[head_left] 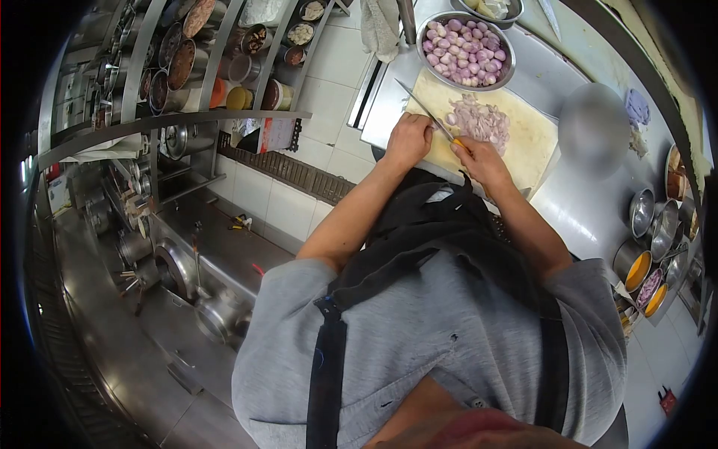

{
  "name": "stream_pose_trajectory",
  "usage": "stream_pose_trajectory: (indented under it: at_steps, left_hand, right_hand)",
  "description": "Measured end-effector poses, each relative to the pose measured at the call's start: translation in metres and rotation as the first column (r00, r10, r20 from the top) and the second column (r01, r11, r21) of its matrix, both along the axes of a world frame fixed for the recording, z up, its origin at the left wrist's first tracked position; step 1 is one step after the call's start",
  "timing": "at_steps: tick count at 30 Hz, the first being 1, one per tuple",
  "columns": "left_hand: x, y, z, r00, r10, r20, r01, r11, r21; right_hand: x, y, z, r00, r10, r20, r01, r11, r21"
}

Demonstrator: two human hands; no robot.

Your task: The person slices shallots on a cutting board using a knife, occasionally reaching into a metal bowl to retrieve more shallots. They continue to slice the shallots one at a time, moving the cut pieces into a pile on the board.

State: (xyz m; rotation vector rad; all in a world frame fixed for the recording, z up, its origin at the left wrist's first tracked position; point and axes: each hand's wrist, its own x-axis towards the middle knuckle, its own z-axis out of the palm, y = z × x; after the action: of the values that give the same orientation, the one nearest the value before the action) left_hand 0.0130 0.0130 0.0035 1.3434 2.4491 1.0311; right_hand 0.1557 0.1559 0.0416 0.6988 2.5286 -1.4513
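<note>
My right hand [482, 160] is closed round the orange handle of a knife [425, 108], whose blade points up and left over the cutting board [532, 138]. My left hand [410, 140] is at the board's left edge, close to the blade, with its fingers curled; what it holds, if anything, is hidden. A pile of sliced shallots [485, 122] lies on the board just beyond the knife. Behind it stands a metal bowl [511, 75] full of whole peeled shallots [462, 51].
At the right, steel bowls [642, 212] and containers with orange contents [638, 271] stand near the counter's edge. A cloth [380, 30] hangs left of the shallot bowl. Another knife [550, 16] lies at the back. Shelves with pots [182, 64] stand at the left.
</note>
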Motion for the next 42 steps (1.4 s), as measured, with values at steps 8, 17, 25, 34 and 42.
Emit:
stream_pose_trajectory:
  at_steps: [8, 17, 25, 34, 42]
  left_hand:
    - [-0.001, -0.001, -0.003, 1.0, -0.018, -0.014, 0.019, 0.999, 0.04]
    - [-0.001, -0.001, -0.001, 0.999, -0.037, -0.02, 0.038, 0.999, 0.02]
    - [0.004, 0.004, 0.004, 0.998, -0.033, -0.047, 0.031, 0.999, -0.028]
    - [0.012, 0.001, -0.006, 0.975, 0.134, 0.177, -0.133, 0.991, -0.02]
    - [0.004, 0.0, -0.003, 1.0, 0.007, 0.029, -0.007, 1.0, 0.001]
  right_hand:
    - [-0.002, -0.002, -0.016, 0.995, 0.012, -0.098, -0.009, 0.999, 0.035]
    - [-0.007, -0.003, -0.017, 1.0, -0.021, 0.02, 0.022, 0.999, -0.046]
    - [0.02, 0.005, -0.01, 0.992, -0.13, -0.004, 0.129, 0.988, -0.082]
    - [0.014, -0.003, -0.005, 1.0, -0.011, -0.027, 0.011, 1.0, -0.02]
    - [0.015, -0.001, 0.002, 0.995, -0.001, -0.097, 0.002, 1.0, 0.007]
